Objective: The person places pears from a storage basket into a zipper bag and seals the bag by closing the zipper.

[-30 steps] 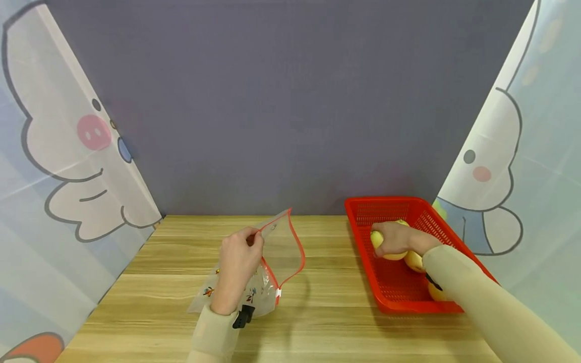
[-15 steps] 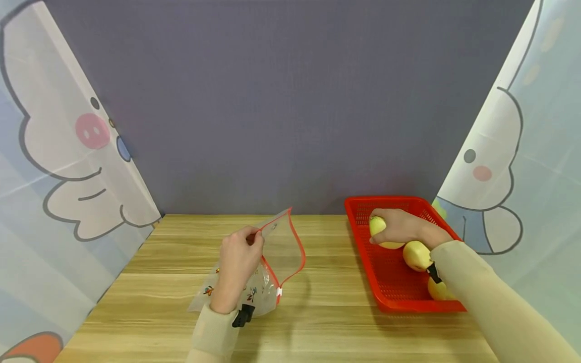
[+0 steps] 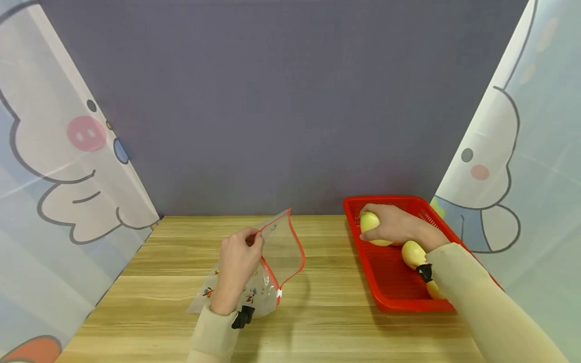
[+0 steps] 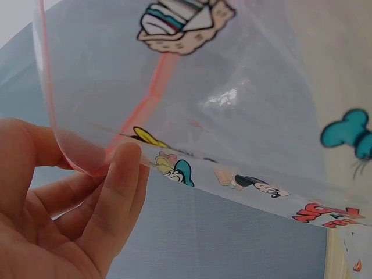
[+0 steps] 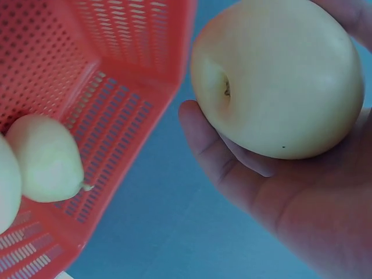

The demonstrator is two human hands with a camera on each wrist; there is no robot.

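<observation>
My left hand [image 3: 240, 259] pinches the upper edge of a clear zip bag [image 3: 283, 247] with a red zip strip and white slider. The bag's mouth gapes to the right. Cartoon prints cover the bag [image 4: 261, 104] in the left wrist view, where thumb and fingertips meet on its red-lined edge. Over the back left of a red basket [image 3: 406, 305], my right hand [image 3: 397, 226] grips a pale yellow apple [image 3: 369, 222]. In the right wrist view, fingers curl around this apple [image 5: 279, 81], its dimpled end facing left; the palm hides part of it.
Inside the basket lie more yellow apples, one in the middle [image 3: 413, 254] and another near the front [image 3: 434, 290], partly covered by my right forearm. A wooden table [image 3: 327, 322] bears everything. A grey panel [image 3: 290, 111] stands behind, with cartoon-printed curtains at both sides.
My right hand has lifted the apple and shifted slightly left and towards the back of the basket, uncovering the middle apple. My left hand and the bag have stayed in place.
</observation>
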